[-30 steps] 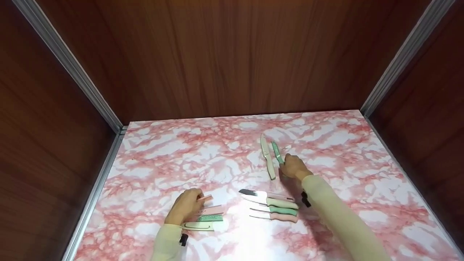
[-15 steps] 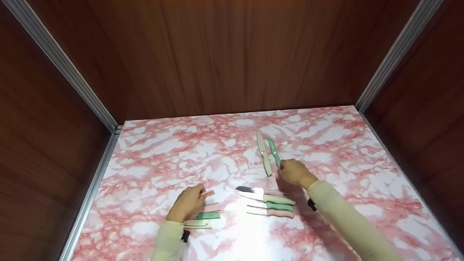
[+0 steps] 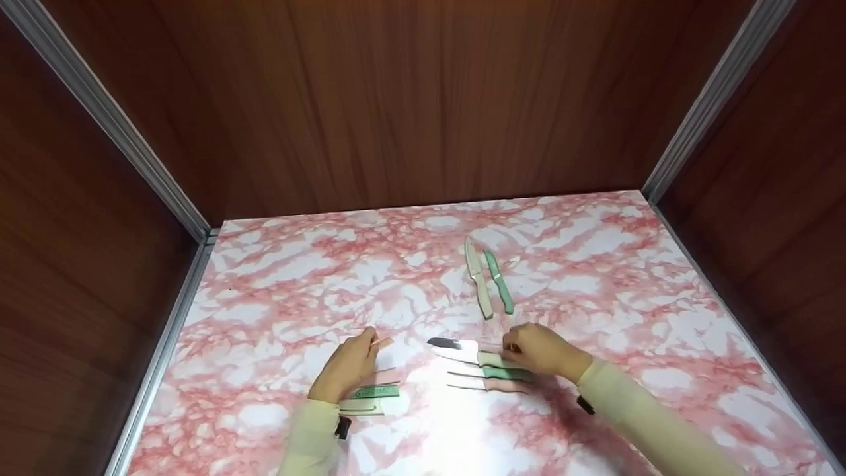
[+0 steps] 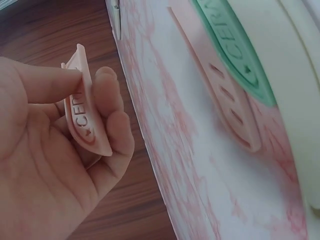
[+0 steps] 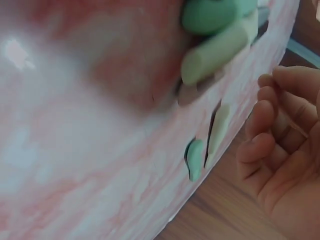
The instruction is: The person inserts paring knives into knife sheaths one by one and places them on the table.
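My left hand point(image 3: 348, 363) pinches a pink knife sheath point(image 4: 82, 110) between thumb and fingers, its raised lettering showing in the left wrist view. Below it on the table lie a pink sheath point(image 4: 227, 100), a green sheath point(image 3: 377, 391) and a cream sheath point(image 3: 362, 406). My right hand point(image 3: 543, 350), fingers loosely curled, is over the handle ends of the bare-bladed knives; nothing shows in its grasp in the right wrist view. These are a cream-handled knife point(image 3: 489, 359), a green-handled knife point(image 3: 499, 373) and a pink-handled knife point(image 3: 505, 385). A pinkish handle behind them is partly hidden.
Farther back, a cream knife point(image 3: 483, 294) and a green knife point(image 3: 502, 291), both with covered blades, lie side by side. The red-and-white marbled table point(image 3: 297, 277) is enclosed by brown wood-grain walls point(image 3: 396, 99) and metal corner rails.
My right hand has let go of the green covered knife and drawn back toward the bare-bladed knives. The left hand, still holding the pink sheath, has shifted slightly up in the head view.
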Action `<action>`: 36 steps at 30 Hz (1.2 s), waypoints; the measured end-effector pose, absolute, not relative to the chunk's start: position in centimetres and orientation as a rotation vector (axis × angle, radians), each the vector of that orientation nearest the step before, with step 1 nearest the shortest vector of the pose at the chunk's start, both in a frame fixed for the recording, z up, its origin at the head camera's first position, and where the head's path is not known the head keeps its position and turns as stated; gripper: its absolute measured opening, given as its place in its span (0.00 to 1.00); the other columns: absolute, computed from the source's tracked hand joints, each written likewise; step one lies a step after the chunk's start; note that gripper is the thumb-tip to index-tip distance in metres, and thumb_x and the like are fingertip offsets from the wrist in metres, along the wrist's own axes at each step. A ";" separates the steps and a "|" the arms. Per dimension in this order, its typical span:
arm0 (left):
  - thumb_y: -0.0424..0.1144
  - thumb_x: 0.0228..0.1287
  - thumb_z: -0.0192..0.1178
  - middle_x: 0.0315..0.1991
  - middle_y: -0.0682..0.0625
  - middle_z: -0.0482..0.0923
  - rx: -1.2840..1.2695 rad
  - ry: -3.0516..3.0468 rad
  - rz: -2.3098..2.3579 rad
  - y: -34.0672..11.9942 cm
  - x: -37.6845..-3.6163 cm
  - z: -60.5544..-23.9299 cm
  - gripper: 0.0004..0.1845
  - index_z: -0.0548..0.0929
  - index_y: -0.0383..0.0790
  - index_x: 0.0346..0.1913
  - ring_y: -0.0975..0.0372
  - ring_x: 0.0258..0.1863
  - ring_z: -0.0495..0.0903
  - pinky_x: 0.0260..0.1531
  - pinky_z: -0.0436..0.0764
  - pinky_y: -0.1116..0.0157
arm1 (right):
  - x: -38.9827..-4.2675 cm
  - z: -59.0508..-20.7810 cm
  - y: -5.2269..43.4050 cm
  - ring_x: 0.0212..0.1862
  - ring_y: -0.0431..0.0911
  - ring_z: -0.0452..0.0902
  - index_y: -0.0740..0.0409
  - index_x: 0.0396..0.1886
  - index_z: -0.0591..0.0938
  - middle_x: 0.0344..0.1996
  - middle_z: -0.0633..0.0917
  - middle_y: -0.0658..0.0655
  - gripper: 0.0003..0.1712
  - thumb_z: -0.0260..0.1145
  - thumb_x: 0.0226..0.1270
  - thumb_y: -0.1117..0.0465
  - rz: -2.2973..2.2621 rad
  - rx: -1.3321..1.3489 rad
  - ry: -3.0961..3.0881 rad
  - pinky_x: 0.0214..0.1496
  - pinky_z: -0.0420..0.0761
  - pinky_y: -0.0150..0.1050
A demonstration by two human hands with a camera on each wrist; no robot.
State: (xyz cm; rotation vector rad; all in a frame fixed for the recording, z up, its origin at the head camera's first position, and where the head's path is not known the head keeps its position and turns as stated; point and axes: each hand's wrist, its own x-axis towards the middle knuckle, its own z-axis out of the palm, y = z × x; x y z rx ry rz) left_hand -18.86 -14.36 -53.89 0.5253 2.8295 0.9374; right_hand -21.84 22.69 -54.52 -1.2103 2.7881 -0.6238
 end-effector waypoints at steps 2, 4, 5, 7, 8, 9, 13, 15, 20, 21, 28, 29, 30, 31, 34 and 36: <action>0.36 0.74 0.47 0.20 0.53 0.66 0.545 2.821 0.955 -14.3 -18.8 -53.8 0.07 0.68 0.41 0.35 0.63 0.17 0.63 0.20 0.66 0.64 | -21.2 -54.8 22.7 0.22 0.34 0.67 0.51 0.21 0.80 0.18 0.73 0.42 0.10 0.67 0.62 0.62 -0.620 -1.281 2.774 0.27 0.71 0.33; 0.35 0.74 0.46 0.20 0.53 0.66 0.543 2.810 0.966 -14.2 -18.8 -53.7 0.06 0.68 0.40 0.36 0.63 0.17 0.63 0.20 0.66 0.64 | -20.6 -55.1 22.7 0.22 0.34 0.68 0.52 0.21 0.82 0.19 0.74 0.42 0.08 0.68 0.60 0.62 -0.616 -1.336 2.768 0.26 0.72 0.33; 0.35 0.74 0.45 0.20 0.53 0.66 0.542 2.807 0.972 -14.2 -18.8 -53.6 0.06 0.68 0.40 0.36 0.63 0.17 0.63 0.21 0.66 0.64 | -20.4 -55.2 22.7 0.23 0.34 0.68 0.52 0.22 0.83 0.20 0.75 0.42 0.07 0.69 0.59 0.62 -0.617 -1.355 2.764 0.27 0.72 0.32; 0.34 0.74 0.45 0.20 0.53 0.66 0.543 2.803 0.981 -14.1 -18.8 -53.5 0.05 0.68 0.39 0.37 0.63 0.18 0.62 0.21 0.66 0.64 | -19.9 -55.6 22.7 0.24 0.33 0.69 0.52 0.24 0.84 0.21 0.76 0.43 0.04 0.71 0.57 0.61 -0.612 -1.383 2.763 0.27 0.73 0.32; 0.34 0.74 0.44 0.20 0.53 0.65 0.541 2.804 0.979 -14.1 -18.8 -53.5 0.05 0.68 0.39 0.37 0.63 0.18 0.62 0.21 0.66 0.64 | -19.7 -55.8 22.7 0.24 0.33 0.70 0.53 0.25 0.85 0.22 0.77 0.43 0.04 0.72 0.56 0.60 -0.607 -1.388 2.762 0.27 0.74 0.31; 0.34 0.74 0.44 0.20 0.53 0.65 0.535 2.803 0.980 -14.1 -18.8 -53.5 0.05 0.69 0.39 0.37 0.63 0.18 0.62 0.21 0.66 0.65 | -19.5 -56.1 22.6 0.24 0.32 0.69 0.53 0.25 0.85 0.22 0.77 0.44 0.04 0.72 0.56 0.59 -0.599 -1.394 2.762 0.27 0.73 0.31; 0.33 0.73 0.44 0.20 0.54 0.63 0.542 2.812 0.990 -14.1 -18.9 -53.7 0.05 0.70 0.38 0.38 0.64 0.18 0.61 0.21 0.65 0.65 | -19.1 -56.6 22.5 0.22 0.31 0.65 0.52 0.25 0.85 0.21 0.74 0.43 0.07 0.71 0.58 0.55 -0.576 -1.373 2.749 0.24 0.69 0.28; 0.33 0.73 0.44 0.20 0.54 0.63 0.538 2.816 0.989 -14.1 -19.0 -53.7 0.05 0.70 0.38 0.38 0.64 0.18 0.61 0.21 0.65 0.65 | -19.0 -56.6 22.3 0.21 0.31 0.62 0.51 0.23 0.84 0.21 0.72 0.42 0.08 0.71 0.59 0.55 -0.569 -1.354 2.745 0.23 0.67 0.28; 0.33 0.73 0.45 0.20 0.54 0.63 0.507 2.809 0.983 -14.1 -19.0 -53.8 0.05 0.70 0.39 0.39 0.63 0.18 0.61 0.22 0.65 0.64 | -18.9 -56.6 22.0 0.20 0.33 0.59 0.51 0.22 0.82 0.19 0.69 0.42 0.09 0.71 0.58 0.56 -0.521 -1.312 2.772 0.23 0.65 0.31; 0.33 0.73 0.45 0.20 0.54 0.64 0.507 2.809 0.980 -14.1 -19.0 -53.9 0.05 0.71 0.39 0.40 0.63 0.18 0.61 0.22 0.65 0.64 | -18.9 -56.6 21.9 0.21 0.33 0.59 0.51 0.22 0.82 0.20 0.70 0.42 0.08 0.71 0.58 0.56 -0.504 -1.310 2.778 0.23 0.66 0.31; 0.34 0.73 0.46 0.19 0.53 0.64 0.519 2.831 0.948 -14.0 -19.3 -53.8 0.04 0.71 0.39 0.39 0.63 0.18 0.62 0.21 0.66 0.63 | -18.5 -56.5 21.7 0.24 0.35 0.68 0.52 0.24 0.84 0.23 0.74 0.45 0.06 0.70 0.59 0.59 -0.427 -1.375 2.803 0.27 0.74 0.36; 0.34 0.72 0.46 0.19 0.53 0.64 0.516 2.832 0.948 -14.0 -19.3 -53.9 0.04 0.71 0.39 0.39 0.63 0.18 0.62 0.21 0.66 0.64 | -18.4 -56.5 21.7 0.25 0.36 0.69 0.52 0.24 0.84 0.23 0.74 0.45 0.05 0.70 0.59 0.59 -0.424 -1.380 2.806 0.28 0.75 0.36; 0.34 0.72 0.46 0.19 0.53 0.63 0.514 2.830 0.951 -13.9 -19.3 -53.9 0.04 0.71 0.39 0.38 0.63 0.17 0.62 0.21 0.66 0.64 | -18.4 -56.5 21.6 0.25 0.37 0.70 0.52 0.24 0.84 0.23 0.75 0.45 0.05 0.70 0.58 0.60 -0.424 -1.385 2.810 0.28 0.75 0.37; 0.34 0.72 0.46 0.19 0.53 0.63 0.512 2.827 0.954 -13.9 -19.4 -53.9 0.04 0.70 0.39 0.38 0.63 0.17 0.62 0.21 0.66 0.64 | -18.3 -56.5 21.6 0.26 0.37 0.70 0.52 0.24 0.84 0.24 0.75 0.45 0.05 0.70 0.58 0.60 -0.421 -1.389 2.815 0.29 0.75 0.37; 0.34 0.73 0.45 0.19 0.53 0.64 0.513 2.817 0.960 -13.9 -19.4 -54.0 0.05 0.70 0.40 0.38 0.63 0.17 0.62 0.20 0.65 0.64 | -18.1 -56.6 21.4 0.24 0.37 0.68 0.53 0.23 0.82 0.23 0.73 0.45 0.06 0.70 0.58 0.60 -0.406 -1.398 2.825 0.29 0.74 0.38; 0.34 0.73 0.45 0.19 0.53 0.64 0.514 2.802 0.964 -13.8 -19.3 -54.1 0.05 0.70 0.40 0.38 0.63 0.17 0.62 0.20 0.65 0.65 | -18.0 -56.7 21.3 0.23 0.36 0.66 0.53 0.23 0.82 0.22 0.73 0.45 0.07 0.70 0.58 0.61 -0.398 -1.396 2.823 0.28 0.73 0.37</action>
